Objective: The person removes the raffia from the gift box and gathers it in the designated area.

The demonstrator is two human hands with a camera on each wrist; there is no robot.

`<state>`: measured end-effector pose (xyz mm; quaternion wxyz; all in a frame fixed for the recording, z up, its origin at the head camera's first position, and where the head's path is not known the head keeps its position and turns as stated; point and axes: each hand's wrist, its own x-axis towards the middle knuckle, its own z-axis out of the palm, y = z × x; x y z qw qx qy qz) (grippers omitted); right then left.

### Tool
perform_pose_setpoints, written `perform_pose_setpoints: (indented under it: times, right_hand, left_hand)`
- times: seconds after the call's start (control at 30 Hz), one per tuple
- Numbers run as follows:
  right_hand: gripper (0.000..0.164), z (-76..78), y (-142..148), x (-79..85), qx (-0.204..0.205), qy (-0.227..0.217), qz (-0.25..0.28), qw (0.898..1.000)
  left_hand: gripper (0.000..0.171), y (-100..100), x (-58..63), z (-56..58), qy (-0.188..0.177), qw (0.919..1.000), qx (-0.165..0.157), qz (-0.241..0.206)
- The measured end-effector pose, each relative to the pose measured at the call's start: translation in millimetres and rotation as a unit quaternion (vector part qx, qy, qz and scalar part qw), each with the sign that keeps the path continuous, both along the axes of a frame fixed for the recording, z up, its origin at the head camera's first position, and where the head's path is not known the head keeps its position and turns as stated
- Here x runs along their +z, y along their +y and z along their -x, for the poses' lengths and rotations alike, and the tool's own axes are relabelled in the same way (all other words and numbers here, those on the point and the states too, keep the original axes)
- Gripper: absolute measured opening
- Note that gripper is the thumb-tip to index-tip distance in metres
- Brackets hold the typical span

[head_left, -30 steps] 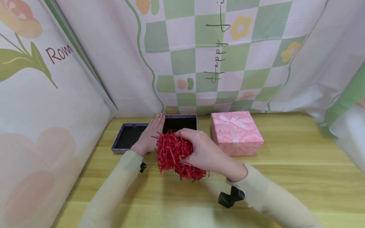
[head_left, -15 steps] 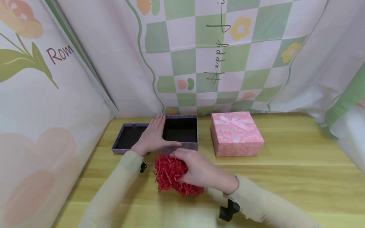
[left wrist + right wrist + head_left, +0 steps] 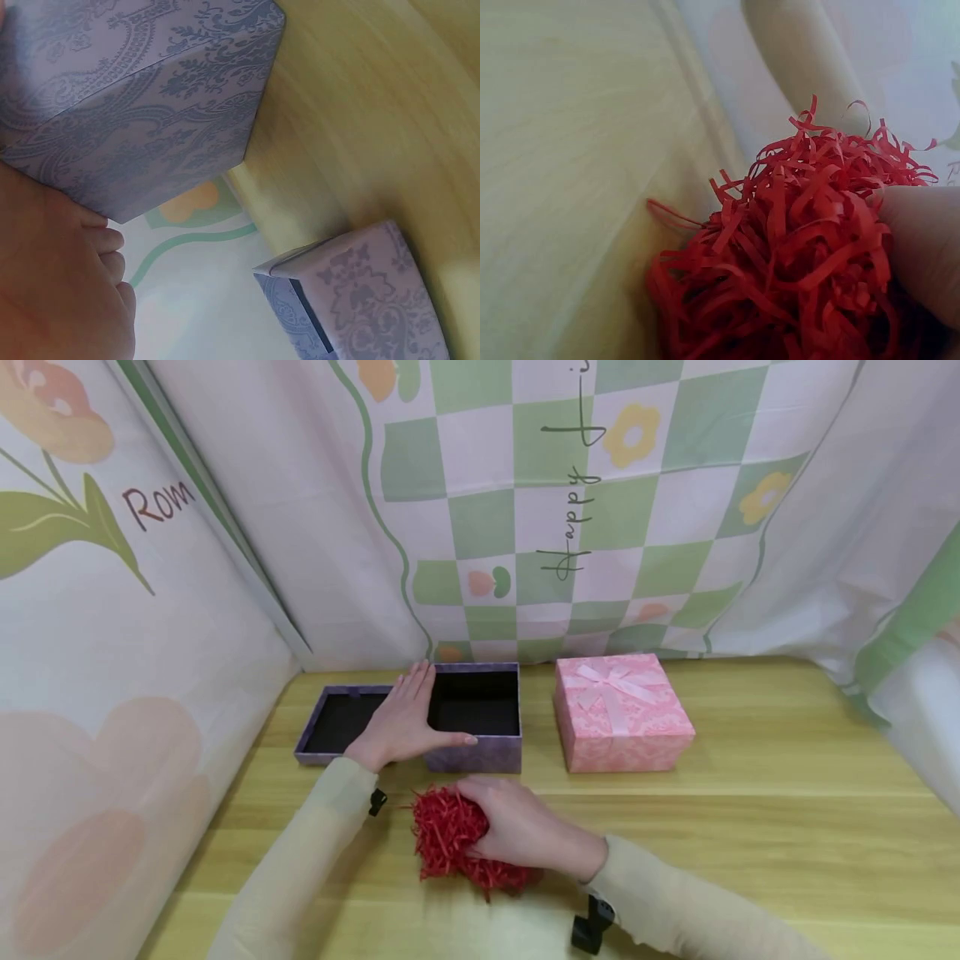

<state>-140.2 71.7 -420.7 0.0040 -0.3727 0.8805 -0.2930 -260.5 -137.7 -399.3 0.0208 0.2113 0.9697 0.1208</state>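
A clump of red shredded paper (image 3: 446, 835) is gripped by my right hand (image 3: 517, 827) low over the table, in front of the purple box. In the right wrist view the red shredded paper (image 3: 802, 247) bulges out beside part of the hand. My left hand (image 3: 401, 718) rests with straight fingers on the left rim of the open purple box (image 3: 480, 756), its thumb stretched along the front edge. The box's dark inside shows nothing in it. In the left wrist view the patterned purple box (image 3: 150, 127) stands beside the left hand (image 3: 60, 270).
Left of the box lies its shallow purple lid (image 3: 322, 758), dark inside facing up, partly behind the left hand. A pink gift box (image 3: 622, 752) with a ribbon bow stands to the right on the wooden table (image 3: 787, 827). A printed curtain (image 3: 480, 527) hangs behind.
My right hand has moved toward the front of the table with the red shredded paper, away from the purple box, uncovering the box's front. The left hand has stayed in place.
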Motion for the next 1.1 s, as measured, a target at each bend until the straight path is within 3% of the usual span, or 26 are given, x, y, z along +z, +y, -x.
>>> perform_pose_setpoints:
  times: [0.53, 0.8, 1.1]
  right_hand:
    - [0.067, 5.8, -4, -22.7, -0.023, -0.018, -0.040, 0.999]
    - [0.073, 5.7, -5, -21.0, -0.031, -0.029, -0.056, 0.998]
    - [0.078, 6.8, 2, -9.3, -0.015, -0.033, -0.027, 0.999]
  left_hand:
    - [0.135, 0, 1.4, -0.4, -0.002, 1.0000, -0.004, 0.000]
    - [0.135, 0, 1.4, -1.2, -0.005, 1.0000, -0.001, 0.000]
    - [0.136, 0, 1.8, -0.3, -0.011, 0.9999, 0.002, -0.001]
